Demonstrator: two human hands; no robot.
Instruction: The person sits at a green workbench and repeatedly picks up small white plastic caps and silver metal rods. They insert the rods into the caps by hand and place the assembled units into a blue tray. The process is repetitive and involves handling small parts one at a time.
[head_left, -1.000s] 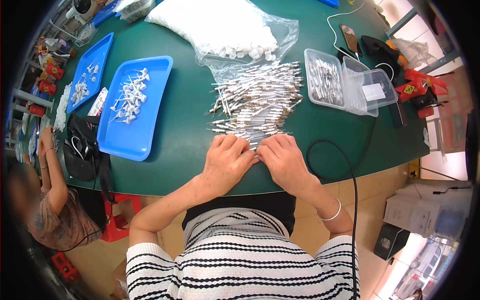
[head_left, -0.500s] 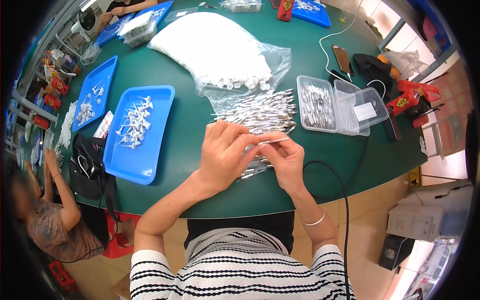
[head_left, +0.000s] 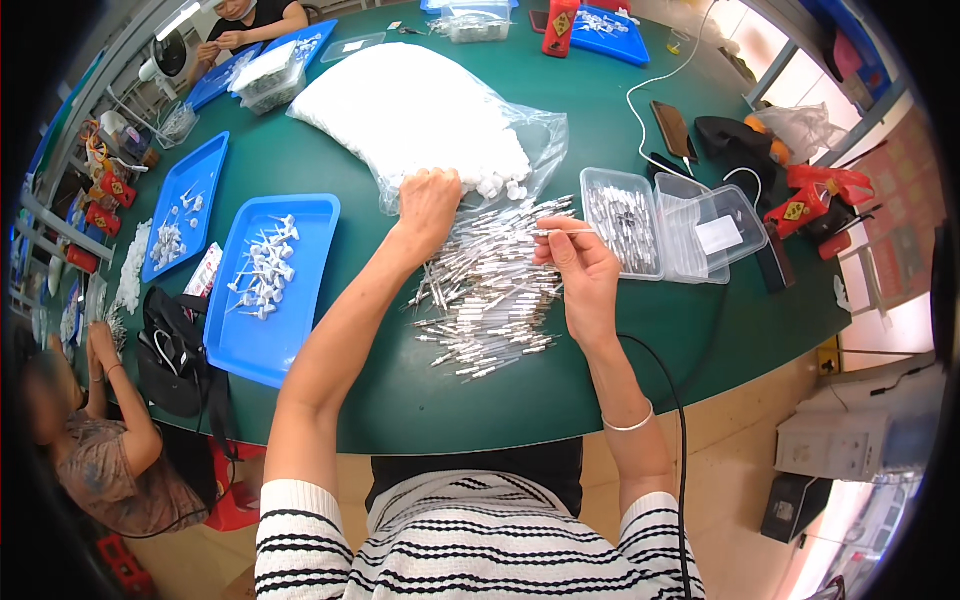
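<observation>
My left hand (head_left: 430, 208) is at the mouth of a clear plastic bag full of small white caps (head_left: 410, 95). Its fingers curl closed and downward; the fingertips are hidden, so I cannot tell what they hold. Over the right side of a heap of thin silvery-white rods (head_left: 490, 300), my right hand (head_left: 585, 270) pinches a thin white rod (head_left: 566, 232) between thumb and fingers, roughly level. Several loose caps (head_left: 500, 187) spill from the bag's opening beside the heap.
At left, a blue tray (head_left: 235, 350) holds capped, stemmed pieces; another blue tray (head_left: 207, 150) lies beyond. Right of the heap stand a clear box of rods (head_left: 620, 225) and its lid (head_left: 722, 215). A phone (head_left: 672, 130), black cable (head_left: 665, 375) and black bag (head_left: 170, 350) lie around. Co-workers sit left.
My hands have parted. The left has moved forward to the bag's mouth, and the right has shifted up and slightly right, still pinching a rod. The view has shifted slightly.
</observation>
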